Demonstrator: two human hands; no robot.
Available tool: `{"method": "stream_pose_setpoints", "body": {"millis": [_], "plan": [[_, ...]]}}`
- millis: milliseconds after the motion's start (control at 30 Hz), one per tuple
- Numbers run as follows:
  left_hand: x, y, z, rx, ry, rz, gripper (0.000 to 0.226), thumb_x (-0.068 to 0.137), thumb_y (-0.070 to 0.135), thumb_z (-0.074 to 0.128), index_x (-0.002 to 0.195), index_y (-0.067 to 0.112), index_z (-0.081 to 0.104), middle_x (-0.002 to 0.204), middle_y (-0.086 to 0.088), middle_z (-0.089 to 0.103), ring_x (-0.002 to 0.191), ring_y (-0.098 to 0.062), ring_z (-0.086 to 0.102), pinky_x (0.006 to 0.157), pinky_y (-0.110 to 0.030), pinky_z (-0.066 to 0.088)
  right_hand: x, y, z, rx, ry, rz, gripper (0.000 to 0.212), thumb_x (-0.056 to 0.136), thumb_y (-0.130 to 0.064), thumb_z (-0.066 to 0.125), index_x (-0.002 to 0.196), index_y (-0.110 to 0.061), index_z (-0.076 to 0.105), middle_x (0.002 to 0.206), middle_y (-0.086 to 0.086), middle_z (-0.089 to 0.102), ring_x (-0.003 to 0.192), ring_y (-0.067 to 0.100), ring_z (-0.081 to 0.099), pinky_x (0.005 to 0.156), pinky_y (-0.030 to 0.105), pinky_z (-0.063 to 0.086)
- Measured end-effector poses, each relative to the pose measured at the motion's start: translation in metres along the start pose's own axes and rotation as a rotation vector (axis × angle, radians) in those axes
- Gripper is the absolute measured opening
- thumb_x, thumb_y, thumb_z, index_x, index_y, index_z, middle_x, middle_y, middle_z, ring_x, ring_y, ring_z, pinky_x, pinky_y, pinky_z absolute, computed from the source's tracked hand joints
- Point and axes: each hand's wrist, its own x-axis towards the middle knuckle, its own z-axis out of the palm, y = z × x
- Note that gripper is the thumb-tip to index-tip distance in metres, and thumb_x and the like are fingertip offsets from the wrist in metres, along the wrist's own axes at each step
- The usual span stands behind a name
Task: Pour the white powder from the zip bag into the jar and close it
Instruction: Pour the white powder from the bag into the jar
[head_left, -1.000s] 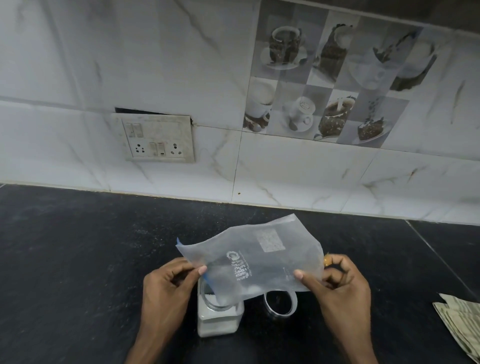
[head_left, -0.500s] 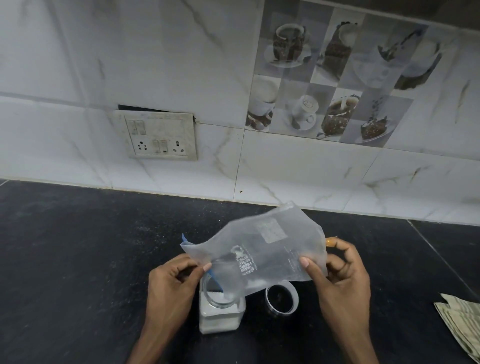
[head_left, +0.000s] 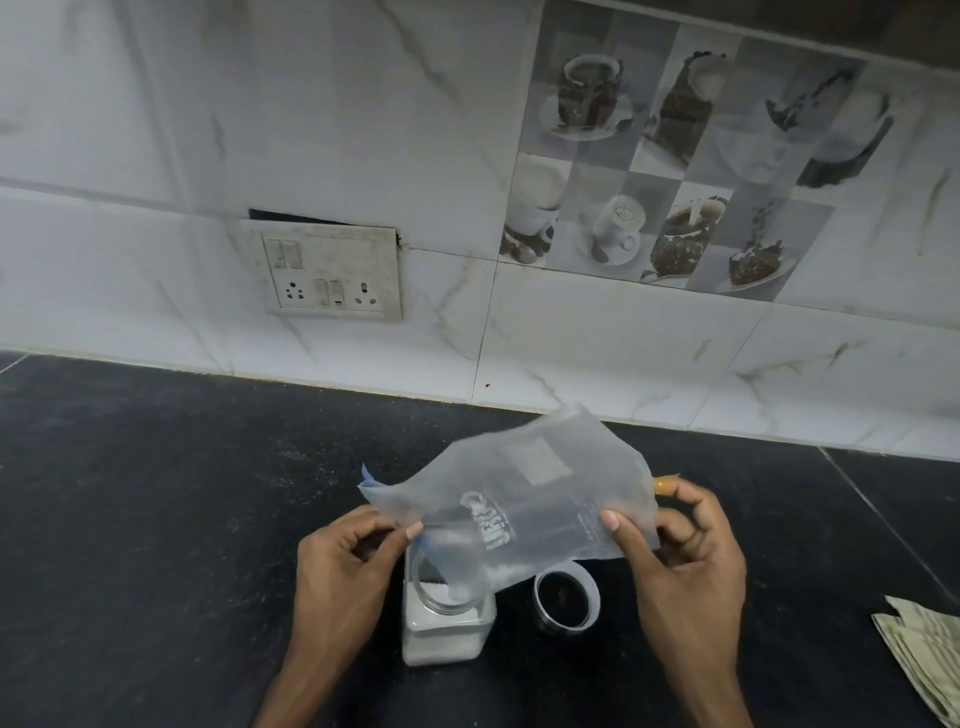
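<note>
— What are the hands doing?

— I am seeing both hands gripping the frosted translucent plastic zip bag (head_left: 519, 499) above the black stone counter (head_left: 156, 519). The left hand (head_left: 340, 566) is pinching the bag's left edge between thumb and forefinger, near the blue zip strip. The right hand (head_left: 685, 561) is clamping the right edge, thumb on the front face, other fingers curled behind.

— And where is the bag sitting against the jar?

— It is tilting, its lower corner dipping into the open mouth of the square clear glass jar (head_left: 447, 623), which is standing upright on the counter between my wrists. White powder (head_left: 436, 642) is filling much of the jar. The bag itself is looking almost empty; I cannot tell whether anything is flowing out.

— The lid?

— A round dark lid with a clear rim (head_left: 566, 597) is lying on the counter just right of the jar, apart from it. Folded paper (head_left: 924, 654) is sitting at the far right edge, and a white switch-and-socket plate (head_left: 327, 273) is hanging on the marble tile wall (head_left: 156, 130) behind.
</note>
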Motion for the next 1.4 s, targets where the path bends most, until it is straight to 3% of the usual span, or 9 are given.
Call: {"method": "stream_pose_setpoints", "body": {"millis": [267,500,667,933,1133,1400], "plan": [[-0.001,-0.002,-0.003,-0.001,0.019,0.003,0.028,0.078,-0.003,0.078,0.076,0.026,0.079,0.081,0.018,0.078,0.077,0.002,0.073,0.072,-0.008,0.054,-0.001,0.0,0.004,-0.005,-0.003,0.002,0.042,0.074,0.0,0.081,0.099,-0.027,0.061,0.076,-0.003,0.078,0.074,0.012,0.075,0.069,0.019,0.058],[-0.001,-0.004,-0.004,-0.004,0.035,0.003,0.034,0.077,-0.003,0.078,0.069,0.029,0.079,0.076,0.017,0.077,0.072,0.001,0.072,0.068,-0.008,0.053,0.0,0.0,0.006,-0.004,-0.015,-0.005,0.042,0.074,0.0,0.081,0.099,-0.027,0.062,0.076,-0.002,0.078,0.074,0.012,0.075,0.067,0.018,0.059],[0.0,-0.002,-0.004,-0.025,0.032,0.0,0.038,0.078,-0.004,0.078,0.078,0.034,0.079,0.079,0.021,0.077,0.076,0.005,0.072,0.071,-0.006,0.052,0.001,0.001,0.007,-0.005,-0.017,-0.009,0.04,0.074,-0.001,0.081,0.099,-0.026,0.062,0.076,-0.002,0.078,0.075,0.013,0.075,0.07,0.022,0.059],[0.002,-0.005,-0.003,-0.013,0.021,-0.006,0.028,0.078,-0.004,0.078,0.074,0.023,0.079,0.078,0.019,0.077,0.076,0.003,0.072,0.071,-0.007,0.053,0.002,0.004,0.011,0.011,0.005,-0.011,0.037,0.074,0.001,0.081,0.099,-0.022,0.064,0.077,0.001,0.078,0.076,0.016,0.075,0.07,0.026,0.06],[0.004,-0.008,-0.004,-0.003,0.027,-0.015,0.031,0.078,-0.003,0.078,0.07,0.028,0.08,0.078,0.015,0.078,0.073,0.002,0.072,0.07,-0.009,0.054,0.004,0.005,0.011,0.008,0.002,-0.012,0.037,0.075,0.001,0.08,0.103,-0.018,0.064,0.078,0.001,0.078,0.076,0.015,0.076,0.071,0.028,0.061],[0.001,-0.009,-0.004,0.017,0.028,-0.023,0.034,0.078,-0.004,0.078,0.072,0.03,0.079,0.076,0.017,0.078,0.073,0.001,0.072,0.069,-0.011,0.055,0.006,0.003,0.013,0.008,0.007,-0.027,0.038,0.075,-0.002,0.08,0.101,-0.025,0.063,0.08,-0.002,0.078,0.078,0.012,0.075,0.071,0.023,0.06]]}}
